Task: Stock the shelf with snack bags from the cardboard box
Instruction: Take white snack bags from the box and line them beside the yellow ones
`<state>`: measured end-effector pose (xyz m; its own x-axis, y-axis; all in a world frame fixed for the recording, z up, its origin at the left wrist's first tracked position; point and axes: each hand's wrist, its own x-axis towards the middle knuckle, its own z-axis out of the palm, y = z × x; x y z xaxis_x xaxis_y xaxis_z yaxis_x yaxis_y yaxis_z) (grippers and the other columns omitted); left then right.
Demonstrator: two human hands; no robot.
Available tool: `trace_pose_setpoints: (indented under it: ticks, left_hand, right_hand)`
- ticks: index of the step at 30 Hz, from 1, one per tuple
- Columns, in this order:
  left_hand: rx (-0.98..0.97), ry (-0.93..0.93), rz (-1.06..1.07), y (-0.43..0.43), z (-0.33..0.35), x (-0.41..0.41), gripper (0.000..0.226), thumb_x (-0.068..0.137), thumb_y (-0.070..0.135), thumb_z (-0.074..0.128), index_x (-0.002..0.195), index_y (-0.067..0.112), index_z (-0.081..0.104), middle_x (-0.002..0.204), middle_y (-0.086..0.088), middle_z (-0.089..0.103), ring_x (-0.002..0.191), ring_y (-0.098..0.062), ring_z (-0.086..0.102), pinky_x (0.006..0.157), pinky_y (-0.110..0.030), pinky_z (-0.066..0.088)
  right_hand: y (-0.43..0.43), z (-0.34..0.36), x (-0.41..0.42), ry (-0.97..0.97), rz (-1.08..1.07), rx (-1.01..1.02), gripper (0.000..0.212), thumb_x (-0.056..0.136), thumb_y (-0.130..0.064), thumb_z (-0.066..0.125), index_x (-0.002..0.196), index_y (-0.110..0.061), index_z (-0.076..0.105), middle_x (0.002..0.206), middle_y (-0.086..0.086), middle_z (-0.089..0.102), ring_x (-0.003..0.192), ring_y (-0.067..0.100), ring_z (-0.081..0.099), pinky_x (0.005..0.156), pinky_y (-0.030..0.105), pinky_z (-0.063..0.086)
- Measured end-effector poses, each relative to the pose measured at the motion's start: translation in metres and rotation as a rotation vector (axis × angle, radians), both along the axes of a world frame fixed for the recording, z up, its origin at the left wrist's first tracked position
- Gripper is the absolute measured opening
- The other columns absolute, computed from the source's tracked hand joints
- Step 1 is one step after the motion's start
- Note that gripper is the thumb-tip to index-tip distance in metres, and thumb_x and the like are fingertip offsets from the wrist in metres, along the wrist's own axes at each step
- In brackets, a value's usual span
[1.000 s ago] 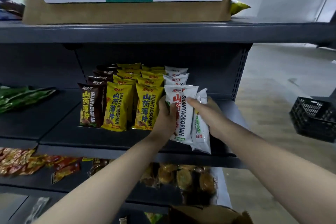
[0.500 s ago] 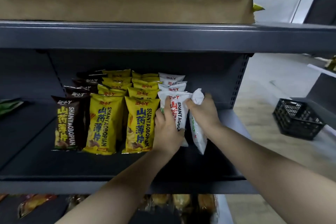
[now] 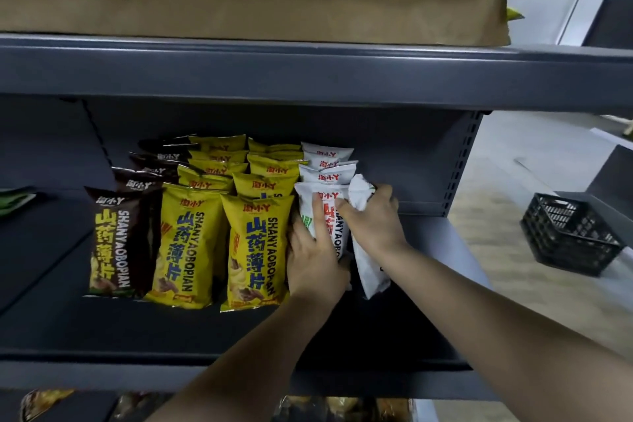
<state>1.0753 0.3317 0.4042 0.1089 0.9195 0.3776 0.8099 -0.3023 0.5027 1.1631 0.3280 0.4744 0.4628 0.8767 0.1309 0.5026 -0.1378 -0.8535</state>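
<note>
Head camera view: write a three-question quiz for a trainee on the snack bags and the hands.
1. True or false: the brown bags stand at the left end of the row, beside the yellow bags.
2. What does the right hand grip?
A) a yellow bag
B) a white bag turned edge-on
C) nothing
3. Fill in the colour: the left hand lies against the front bag of the ___ row.

Key: 1 true; 2 B; 3 white.
</note>
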Motion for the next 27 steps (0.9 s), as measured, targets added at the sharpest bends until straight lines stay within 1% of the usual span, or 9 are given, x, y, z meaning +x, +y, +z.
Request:
trace_pose_setpoints:
  ticks: [1, 3, 5, 10, 15, 18, 21, 24, 27]
  left_hand:
    - [0.048, 0.037, 0.026, -0.001, -0.003, -0.001, 0.116, 0.075, 0.041, 0.069, 0.144, 0.025, -0.022, 0.147, -0.024, 0.018, 0.135, -0.037, 0.029, 0.107, -0.037, 0.034]
    - [0.15, 0.077, 0.08, -0.005, -0.011, 0.002, 0.117, 0.063, 0.036, 0.08, 0.148, 0.013, 0.003, 0.139, -0.029, 0.035, 0.125, -0.04, 0.045, 0.097, -0.041, 0.045]
    - [0.2, 0.072, 0.112, -0.007, -0.017, 0.006, 0.114, 0.057, 0.032, 0.085, 0.146, 0.006, 0.018, 0.133, -0.03, 0.042, 0.118, -0.041, 0.052, 0.091, -0.043, 0.049]
    - [0.25, 0.047, 0.083, 0.001, -0.018, 0.01, 0.109, 0.061, 0.036, 0.083, 0.146, 0.008, 0.019, 0.135, -0.029, 0.041, 0.12, -0.041, 0.049, 0.092, -0.045, 0.049]
    - [0.203, 0.081, 0.103, 0.004, -0.018, 0.01, 0.113, 0.059, 0.044, 0.082, 0.146, 0.007, 0.02, 0.13, -0.03, 0.046, 0.116, -0.041, 0.053, 0.087, -0.041, 0.052]
    - [0.186, 0.092, 0.114, 0.0, -0.019, 0.008, 0.106, 0.069, 0.045, 0.075, 0.148, 0.009, 0.013, 0.134, -0.03, 0.042, 0.119, -0.041, 0.051, 0.09, -0.041, 0.05]
    - [0.224, 0.107, 0.116, -0.014, -0.012, 0.004, 0.092, 0.077, 0.041, 0.066, 0.144, -0.001, 0.02, 0.137, -0.031, 0.039, 0.123, -0.041, 0.048, 0.096, -0.044, 0.046]
    - [0.337, 0.056, -0.056, -0.038, -0.001, -0.002, 0.068, 0.087, 0.034, 0.046, 0.141, -0.005, 0.03, 0.142, -0.025, 0.037, 0.132, -0.036, 0.039, 0.107, -0.044, 0.038]
    - [0.183, -0.101, -0.413, -0.062, 0.018, -0.007, 0.065, 0.088, 0.037, 0.037, 0.145, 0.008, 0.027, 0.139, -0.008, 0.043, 0.126, -0.022, 0.045, 0.103, -0.036, 0.043]
  right_hand:
    - [0.0, 0.0, 0.0, 0.01, -0.012, 0.008, 0.06, 0.087, -0.037, 0.065, 0.129, -0.007, 0.034, 0.134, 0.014, 0.04, 0.12, 0.033, 0.049, 0.09, 0.033, 0.04]
    - [-0.002, 0.0, 0.001, 0.026, -0.037, 0.029, 0.056, 0.088, -0.036, 0.063, 0.128, -0.008, 0.037, 0.133, 0.013, 0.042, 0.118, 0.031, 0.05, 0.087, 0.033, 0.04]
    - [-0.003, -0.001, 0.002, 0.036, -0.057, 0.059, 0.055, 0.088, -0.036, 0.063, 0.128, -0.008, 0.038, 0.132, 0.012, 0.045, 0.116, 0.031, 0.052, 0.09, 0.036, 0.042]
    - [-0.004, -0.005, 0.004, 0.057, -0.088, 0.109, 0.054, 0.087, -0.036, 0.063, 0.128, -0.01, 0.04, 0.131, 0.009, 0.047, 0.114, 0.029, 0.054, 0.092, 0.039, 0.045]
    - [-0.009, -0.008, 0.006, 0.08, -0.095, 0.141, 0.054, 0.087, -0.038, 0.063, 0.128, -0.01, 0.042, 0.13, 0.007, 0.049, 0.113, 0.027, 0.055, 0.091, 0.039, 0.047]
    - [-0.012, -0.006, 0.006, 0.09, -0.131, 0.18, 0.051, 0.088, -0.038, 0.062, 0.125, -0.009, 0.042, 0.129, 0.008, 0.05, 0.112, 0.028, 0.055, 0.088, 0.037, 0.045]
    - [-0.015, -0.001, 0.007, 0.109, -0.16, 0.236, 0.047, 0.09, -0.034, 0.06, 0.123, -0.005, 0.042, 0.128, 0.013, 0.05, 0.11, 0.032, 0.054, 0.087, 0.037, 0.044]
    - [-0.021, 0.005, 0.005, 0.131, -0.163, 0.32, 0.044, 0.092, -0.029, 0.059, 0.126, -0.006, 0.041, 0.13, 0.012, 0.048, 0.102, 0.024, 0.052, 0.079, 0.028, 0.037]
    - [-0.032, 0.009, 0.0, 0.135, -0.139, 0.396, 0.055, 0.09, -0.028, 0.062, 0.133, -0.009, 0.035, 0.134, 0.009, 0.038, 0.102, 0.011, 0.041, 0.076, 0.013, 0.028]
